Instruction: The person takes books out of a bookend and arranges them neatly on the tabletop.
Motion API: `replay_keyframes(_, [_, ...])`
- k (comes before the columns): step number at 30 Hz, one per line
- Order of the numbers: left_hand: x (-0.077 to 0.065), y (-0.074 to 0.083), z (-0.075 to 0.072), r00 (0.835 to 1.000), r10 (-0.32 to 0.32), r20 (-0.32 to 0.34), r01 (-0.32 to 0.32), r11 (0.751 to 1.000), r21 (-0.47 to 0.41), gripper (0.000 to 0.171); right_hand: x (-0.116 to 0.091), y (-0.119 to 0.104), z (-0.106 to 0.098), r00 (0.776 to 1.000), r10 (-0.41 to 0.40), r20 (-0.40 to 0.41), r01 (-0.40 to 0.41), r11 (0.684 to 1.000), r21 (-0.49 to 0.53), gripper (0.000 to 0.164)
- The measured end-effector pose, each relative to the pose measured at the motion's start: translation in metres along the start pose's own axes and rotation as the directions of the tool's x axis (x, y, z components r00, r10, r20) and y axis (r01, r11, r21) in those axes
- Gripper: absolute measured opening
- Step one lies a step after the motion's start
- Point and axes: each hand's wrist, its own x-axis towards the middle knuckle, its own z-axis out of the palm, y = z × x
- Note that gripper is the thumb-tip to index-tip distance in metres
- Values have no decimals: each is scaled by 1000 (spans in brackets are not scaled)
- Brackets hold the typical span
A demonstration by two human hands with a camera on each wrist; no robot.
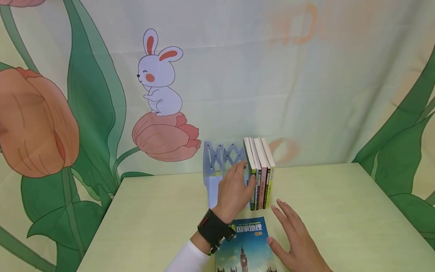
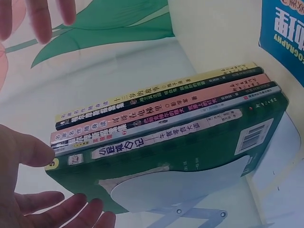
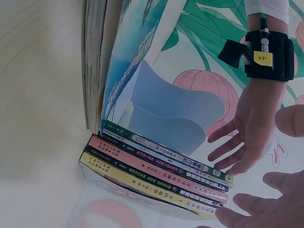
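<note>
The magazine (image 1: 246,245) lies at the counter's near edge; the left hand (image 1: 236,190), fingers straight, seemingly steadies the upright books (image 1: 259,173), while the right hand (image 1: 295,241) hovers spread.

The left hand (image 1: 236,187) reaches forward, fingers straight and spread, thumb apart from them, a black strap around its wrist above a white sleeve. The right hand (image 1: 299,241) lies just beside it, lower, palm down, fingers extended and slightly splayed.
</note>
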Motion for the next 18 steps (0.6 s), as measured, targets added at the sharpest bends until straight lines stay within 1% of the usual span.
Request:
replay_keyframes(6, [3, -2, 4, 1000, 16, 7, -16, 1000, 13, 42, -1, 0, 1, 1000, -3, -2, 3, 1000, 8, 81])
replay_keyframes(12, [7, -2, 7, 1000, 6, 25, -7, 1000, 6, 42, -1, 1, 3, 1000, -18, -13, 18, 1000, -3, 81])
replay_keyframes(18, [10, 0, 7, 1000, 17, 7, -17, 1000, 17, 41, 0, 1, 3, 1000, -12, -8, 12, 1000, -9, 80])
